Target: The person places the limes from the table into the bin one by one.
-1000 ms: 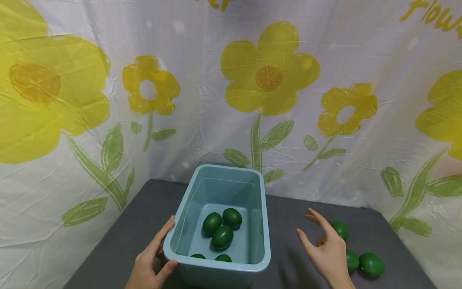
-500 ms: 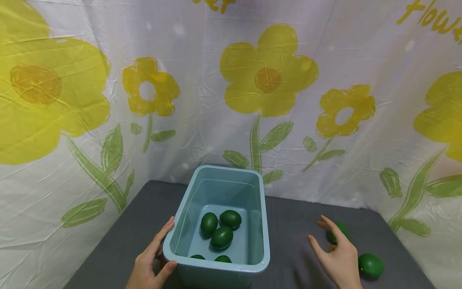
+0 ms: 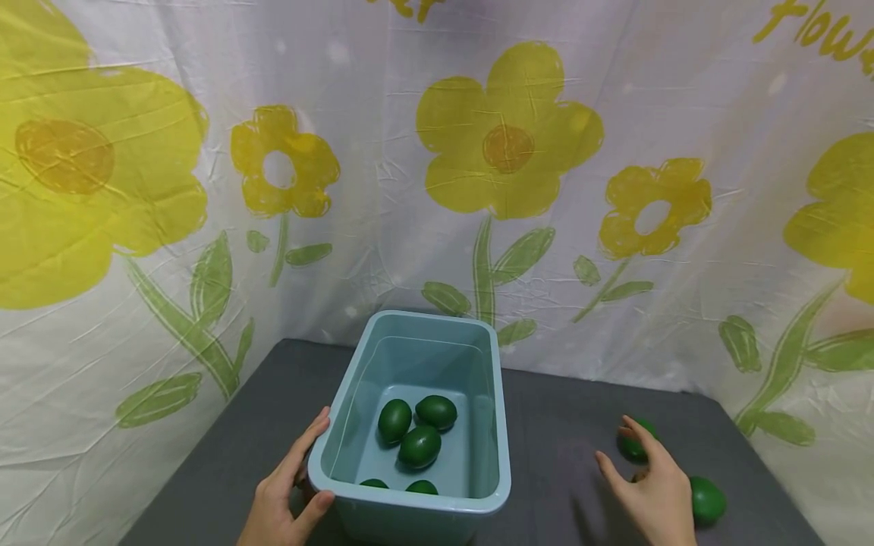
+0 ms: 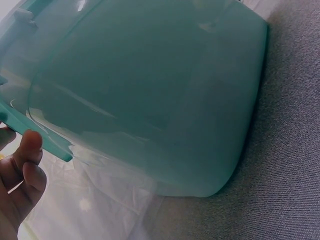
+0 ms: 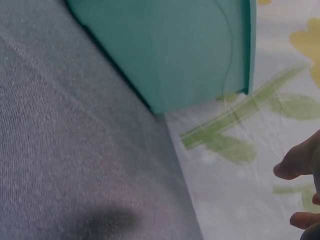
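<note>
A light blue plastic bin point(image 3: 501, 425) stands on the table with several glossy dark green limes point(image 3: 419, 447) inside. My left hand point(image 3: 283, 485) holds its near left corner, thumb at the front rim and fingers along the left side. In the left wrist view, curled fingers point(image 4: 31, 150) show by the rim. To the right, my right hand point(image 3: 652, 489) is over the table, thumb and forefinger spread apart. One lime point(image 3: 708, 500) lies just right of that hand, partly covered by it; another lime point(image 3: 635, 441) sits behind its fingers. The space beneath the palm is hidden.
The dark grey table point(image 3: 546, 432) meets a white curtain point(image 3: 382, 227) printed with yellow flowers at the back and sides. The bin's far end is near the table's back edge.
My right hand has moved right and slightly nearer; a lime seen beside it earlier is now hidden. The limes in the bin shifted slightly. My left hand stays on the bin.
</note>
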A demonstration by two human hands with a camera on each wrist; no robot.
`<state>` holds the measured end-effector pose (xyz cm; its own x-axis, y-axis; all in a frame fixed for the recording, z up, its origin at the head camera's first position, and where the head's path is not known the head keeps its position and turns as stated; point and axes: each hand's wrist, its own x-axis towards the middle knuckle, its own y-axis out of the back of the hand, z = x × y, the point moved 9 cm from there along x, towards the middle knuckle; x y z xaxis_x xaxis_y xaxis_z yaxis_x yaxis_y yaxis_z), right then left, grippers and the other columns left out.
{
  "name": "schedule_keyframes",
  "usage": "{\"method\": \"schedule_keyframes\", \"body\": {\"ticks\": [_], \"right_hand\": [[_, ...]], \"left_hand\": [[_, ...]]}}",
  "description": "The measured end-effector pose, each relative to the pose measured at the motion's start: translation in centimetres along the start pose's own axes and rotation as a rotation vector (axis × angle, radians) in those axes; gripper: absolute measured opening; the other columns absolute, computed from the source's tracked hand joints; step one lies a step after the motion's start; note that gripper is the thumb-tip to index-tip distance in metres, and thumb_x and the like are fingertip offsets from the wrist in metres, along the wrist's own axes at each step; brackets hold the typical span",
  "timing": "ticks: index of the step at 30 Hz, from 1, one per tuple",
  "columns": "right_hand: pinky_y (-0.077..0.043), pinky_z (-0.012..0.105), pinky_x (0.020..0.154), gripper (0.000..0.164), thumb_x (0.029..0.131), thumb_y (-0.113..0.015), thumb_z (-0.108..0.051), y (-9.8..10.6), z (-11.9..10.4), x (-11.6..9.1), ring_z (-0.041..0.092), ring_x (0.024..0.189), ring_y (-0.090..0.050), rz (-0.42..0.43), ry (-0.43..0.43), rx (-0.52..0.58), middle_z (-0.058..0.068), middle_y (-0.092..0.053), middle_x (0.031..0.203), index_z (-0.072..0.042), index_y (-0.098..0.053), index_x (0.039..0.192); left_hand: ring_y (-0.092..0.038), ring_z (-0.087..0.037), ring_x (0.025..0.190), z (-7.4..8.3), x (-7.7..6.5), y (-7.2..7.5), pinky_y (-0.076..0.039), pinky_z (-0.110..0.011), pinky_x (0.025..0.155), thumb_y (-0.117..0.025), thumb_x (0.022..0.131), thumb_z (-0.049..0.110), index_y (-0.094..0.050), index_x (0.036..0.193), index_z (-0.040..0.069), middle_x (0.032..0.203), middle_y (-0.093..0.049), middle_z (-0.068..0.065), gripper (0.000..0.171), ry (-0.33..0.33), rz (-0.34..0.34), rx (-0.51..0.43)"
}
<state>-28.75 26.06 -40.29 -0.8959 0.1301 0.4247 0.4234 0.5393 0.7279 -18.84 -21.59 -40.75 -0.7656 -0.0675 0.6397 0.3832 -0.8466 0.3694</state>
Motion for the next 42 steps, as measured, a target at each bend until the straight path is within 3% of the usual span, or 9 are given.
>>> {"method": "schedule_keyframes", "body": {"ticks": [4,5,8,11,16,21,25,33,42], "right_hand": [[-0.044,0.027,0.051,0.074,0.087,-0.088,-0.027,-0.3,1.2,0.1,0.009,0.049,-0.054,-0.078,-0.059,-0.029,0.031,-0.066,0.133,-0.001,-0.056,0.148],[-0.050,0.031,0.055,0.076,0.087,-0.087,-0.028,-0.3,1.5,0.1,0.016,0.055,-0.061,-0.102,-0.075,-0.041,0.032,-0.065,0.134,0.001,-0.055,0.149],[-0.058,0.048,0.071,0.082,0.088,-0.086,-0.035,-0.6,2.7,0.3,0.039,0.083,-0.072,-0.176,-0.123,-0.089,0.036,-0.060,0.140,0.005,-0.052,0.151],[-0.055,0.064,0.085,0.090,0.087,-0.086,-0.042,-0.6,3.9,0.6,0.056,0.113,-0.063,-0.235,-0.142,-0.150,0.039,-0.056,0.143,0.008,-0.049,0.151],[-0.057,0.064,0.077,0.097,0.085,-0.086,-0.048,-0.7,5.8,0.6,0.060,0.110,-0.062,-0.303,-0.156,-0.219,0.044,-0.051,0.142,0.012,-0.047,0.150],[-0.057,0.059,0.067,0.097,0.084,-0.087,-0.048,-0.7,7.0,0.5,0.054,0.094,-0.067,-0.323,-0.170,-0.245,0.045,-0.051,0.138,0.011,-0.046,0.149],[-0.057,0.061,0.069,0.097,0.083,-0.087,-0.046,-0.8,7.6,0.4,0.051,0.091,-0.068,-0.330,-0.183,-0.258,0.045,-0.050,0.138,0.012,-0.045,0.149],[-0.054,0.069,0.078,0.098,0.083,-0.088,-0.043,-1.2,9.0,0.1,0.058,0.101,-0.064,-0.391,-0.235,-0.281,0.044,-0.048,0.138,0.013,-0.043,0.150],[-0.056,0.063,0.072,0.099,0.078,-0.092,-0.042,-2.1,9.9,-0.1,0.052,0.092,-0.067,-0.451,-0.231,-0.287,0.045,-0.050,0.138,0.013,-0.047,0.148]], "left_hand": [[-0.044,0.007,0.143,-0.1,0.0,-0.1,-0.043,-0.006,0.100,-0.077,0.092,0.006,-0.045,0.162,0.017,0.167,-0.045,-0.002,0.078,0.000,-0.013,0.005],[-0.044,0.007,0.143,-0.1,0.0,-0.1,-0.043,-0.006,0.100,-0.077,0.092,0.006,-0.045,0.162,0.017,0.167,-0.045,-0.001,0.078,-0.002,-0.013,0.005],[-0.043,0.007,0.144,-0.1,0.0,-0.1,-0.042,-0.006,0.101,-0.077,0.092,0.006,-0.045,0.162,0.016,0.167,-0.045,-0.001,0.078,-0.010,-0.014,0.003],[-0.044,0.007,0.144,0.0,-0.1,-0.1,-0.042,-0.006,0.100,-0.078,0.092,0.007,-0.046,0.162,0.017,0.166,-0.046,-0.001,0.078,-0.022,-0.002,-0.003],[-0.045,0.007,0.143,-0.1,-0.1,-0.1,-0.042,-0.006,0.100,-0.078,0.091,0.006,-0.046,0.162,0.017,0.166,-0.046,-0.001,0.078,-0.017,-0.002,-0.002],[-0.046,0.008,0.141,-0.1,-0.1,-0.1,-0.044,-0.006,0.099,-0.078,0.091,0.005,-0.046,0.162,0.018,0.166,-0.046,0.001,0.079,-0.004,-0.007,-0.002],[-0.047,0.008,0.140,-0.1,-0.1,0.0,-0.044,-0.007,0.098,-0.077,0.091,0.005,-0.046,0.162,0.017,0.166,-0.045,0.002,0.079,-0.002,-0.008,0.003],[-0.048,0.008,0.139,-0.1,-0.1,0.0,-0.044,-0.006,0.098,-0.077,0.091,0.005,-0.046,0.162,0.016,0.166,-0.045,0.001,0.078,-0.012,-0.002,0.001],[-0.048,0.007,0.140,-0.1,-0.1,-0.1,-0.044,-0.007,0.097,-0.077,0.091,0.005,-0.046,0.162,0.016,0.167,-0.045,0.001,0.079,-0.013,-0.006,-0.009]]}}
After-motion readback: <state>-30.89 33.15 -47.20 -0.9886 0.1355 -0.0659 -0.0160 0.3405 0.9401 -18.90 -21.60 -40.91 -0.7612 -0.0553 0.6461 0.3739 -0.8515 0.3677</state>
